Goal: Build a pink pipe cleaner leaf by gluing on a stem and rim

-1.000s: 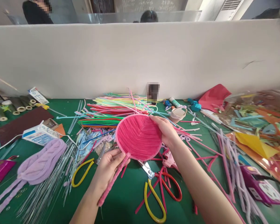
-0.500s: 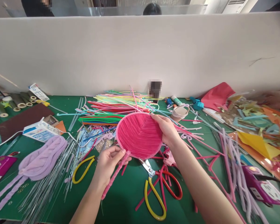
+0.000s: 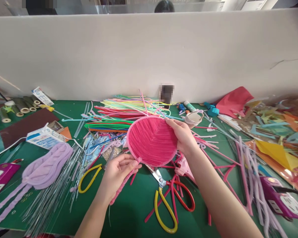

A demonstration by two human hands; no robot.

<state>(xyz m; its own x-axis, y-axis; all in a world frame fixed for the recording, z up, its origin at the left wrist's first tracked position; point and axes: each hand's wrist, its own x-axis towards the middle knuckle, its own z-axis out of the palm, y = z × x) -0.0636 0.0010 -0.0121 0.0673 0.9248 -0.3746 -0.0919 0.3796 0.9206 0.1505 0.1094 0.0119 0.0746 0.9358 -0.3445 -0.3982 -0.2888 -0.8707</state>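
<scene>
I hold a round pink fan woven from fuzzy pipe cleaners above the green table. My left hand is closed round its wrapped pink handle, just below the disc. My right hand grips the disc's right rim, thumb on the front face and fingers behind. The fan is tilted with its face toward me.
A pile of coloured pipe cleaners lies behind the fan. Two scissors lie below it: a yellow-and-red pair and a yellow-handled pair. A lilac woven fan lies left, purple power strips and coloured paper scraps right. A white partition backs the table.
The fan and both hands have shifted slightly right and up in view. My left hand has slid a little closer to the disc along the handle.
</scene>
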